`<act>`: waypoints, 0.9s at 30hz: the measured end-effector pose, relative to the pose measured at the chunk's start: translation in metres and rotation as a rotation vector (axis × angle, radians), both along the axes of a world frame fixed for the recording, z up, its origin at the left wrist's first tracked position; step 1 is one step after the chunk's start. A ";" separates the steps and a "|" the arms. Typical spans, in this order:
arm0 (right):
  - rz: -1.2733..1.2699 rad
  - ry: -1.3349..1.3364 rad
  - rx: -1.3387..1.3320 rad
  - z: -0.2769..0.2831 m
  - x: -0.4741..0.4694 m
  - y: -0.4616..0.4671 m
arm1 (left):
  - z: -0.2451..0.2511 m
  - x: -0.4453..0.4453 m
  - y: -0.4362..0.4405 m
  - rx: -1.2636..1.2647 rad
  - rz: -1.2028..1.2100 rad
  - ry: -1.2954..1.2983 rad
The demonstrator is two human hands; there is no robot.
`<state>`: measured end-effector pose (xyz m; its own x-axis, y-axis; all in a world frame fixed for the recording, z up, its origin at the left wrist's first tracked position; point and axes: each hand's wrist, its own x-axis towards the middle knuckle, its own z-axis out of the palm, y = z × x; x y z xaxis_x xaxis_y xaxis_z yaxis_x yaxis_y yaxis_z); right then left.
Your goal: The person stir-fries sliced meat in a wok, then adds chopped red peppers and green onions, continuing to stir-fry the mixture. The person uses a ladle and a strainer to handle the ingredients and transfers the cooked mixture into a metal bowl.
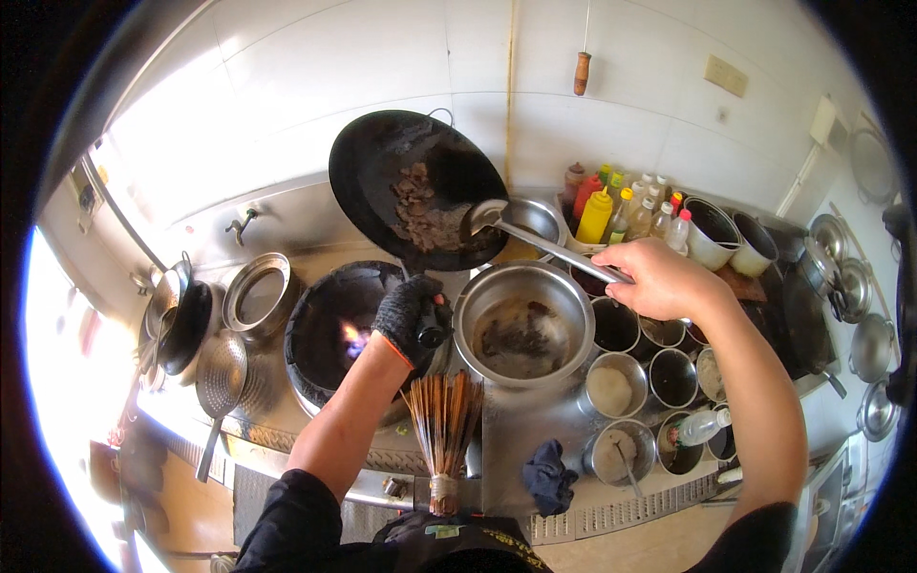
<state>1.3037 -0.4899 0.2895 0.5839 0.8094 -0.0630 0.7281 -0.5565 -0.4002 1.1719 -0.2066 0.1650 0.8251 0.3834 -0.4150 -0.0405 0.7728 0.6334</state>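
Observation:
My left hand (415, 322), in a dark knitted glove, grips the handle of a black wok (358, 172). The wok is raised and tilted beyond the burner, and cooked, sliced meat (417, 208) lies in it. My bare right hand (648, 276) holds the long handle of a steel ladle (551, 247), whose bowl is at the wok's right edge. Flames (352, 336) show in the black burner ring (304, 358) below. A wide steel bowl (523, 376) with brown residue stands right of the burner. Behind it is a smaller steel bowl (548, 215), partly hidden by the wok and ladle.
Squeeze bottles (594, 217) and steel seasoning pots (617, 387) stand at right. A bamboo wok brush (445, 430) and a dark cloth (549, 476) are near the front edge. A perforated skimmer (222, 376) lies left of the burner, below a wall tap (241, 225).

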 end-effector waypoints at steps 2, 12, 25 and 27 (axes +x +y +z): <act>0.003 -0.025 0.005 -0.003 0.004 0.000 | -0.004 0.004 0.000 0.035 -0.042 -0.001; 0.007 0.015 0.021 -0.013 0.013 0.001 | -0.020 0.015 0.000 0.140 -0.056 0.084; -0.048 0.058 -0.013 -0.011 0.014 0.007 | -0.018 0.026 0.001 0.183 -0.083 0.083; -0.044 0.051 -0.004 -0.012 0.014 0.007 | -0.020 0.026 0.000 0.193 -0.101 0.076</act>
